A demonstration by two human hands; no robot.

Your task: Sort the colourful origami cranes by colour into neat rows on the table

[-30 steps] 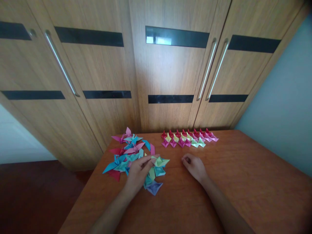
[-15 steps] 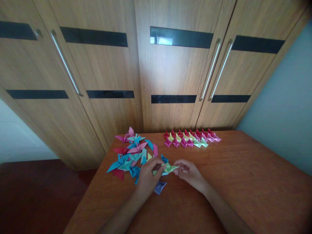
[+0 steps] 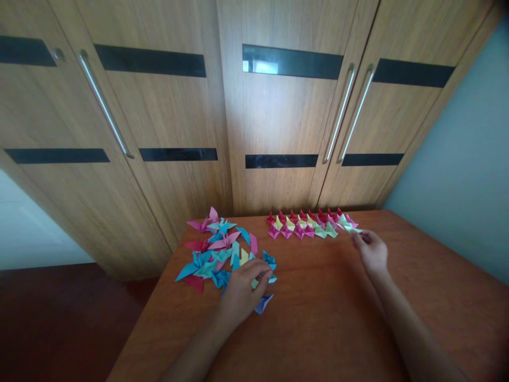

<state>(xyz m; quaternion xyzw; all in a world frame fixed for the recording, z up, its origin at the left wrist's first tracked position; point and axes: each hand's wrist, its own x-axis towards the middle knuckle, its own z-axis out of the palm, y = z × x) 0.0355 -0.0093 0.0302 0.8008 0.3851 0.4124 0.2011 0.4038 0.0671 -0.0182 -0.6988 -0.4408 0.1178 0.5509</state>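
My right hand (image 3: 370,250) pinches a pale green folded paper piece (image 3: 352,229) at the right end of a tidy double row of folded pieces (image 3: 308,224), red at the back, yellow, pink and green in front. My left hand (image 3: 245,291) rests with curled fingers on the near edge of a loose heap of folded paper pieces (image 3: 217,249) in blue, teal, pink and red. A purple-blue piece (image 3: 263,303) lies just under that hand. Whether the left fingers grip a piece is hidden.
Everything lies on a brown wooden table (image 3: 338,318). Behind it stands a wooden wardrobe (image 3: 254,116) with long metal handles (image 3: 104,105) and dark strips. A pale wall (image 3: 469,159) is to the right, dark floor to the left.
The green piece passed from my left hand to my right, which carried it away to the right end of the row. My left hand went back to the heap's near edge.
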